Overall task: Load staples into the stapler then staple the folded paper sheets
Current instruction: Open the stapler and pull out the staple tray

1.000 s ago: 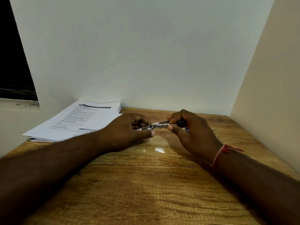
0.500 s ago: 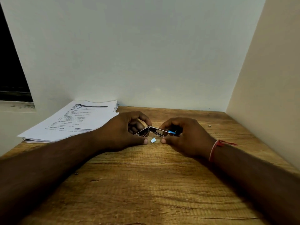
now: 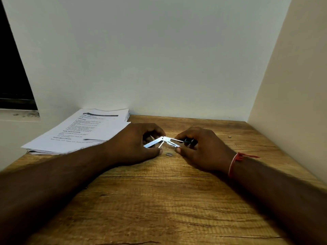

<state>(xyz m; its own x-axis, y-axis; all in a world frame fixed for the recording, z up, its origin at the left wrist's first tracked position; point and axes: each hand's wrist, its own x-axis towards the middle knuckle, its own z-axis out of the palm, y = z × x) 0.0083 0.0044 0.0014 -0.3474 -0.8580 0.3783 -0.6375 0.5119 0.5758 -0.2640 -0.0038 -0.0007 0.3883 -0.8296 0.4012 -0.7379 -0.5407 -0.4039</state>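
Observation:
A small metal stapler (image 3: 163, 140) is spread open in an inverted V just above the wooden table (image 3: 159, 200). My left hand (image 3: 136, 144) grips its left arm, and my right hand (image 3: 200, 147) grips its right arm, where a bit of blue shows. A small strip of staples (image 3: 169, 154) lies on the table right below the stapler, between my thumbs. A stack of printed paper sheets (image 3: 85, 131) lies flat at the table's back left, beside my left hand.
White walls close the table in at the back and right. A tiny metal piece (image 3: 229, 136) lies on the table to the right of my right hand. A dark window (image 3: 12, 68) is at the far left.
The stapler has gone from nearly shut and straight to spread wide open. Both hands lowered toward the table. The staple strip now lies directly below the stapler.

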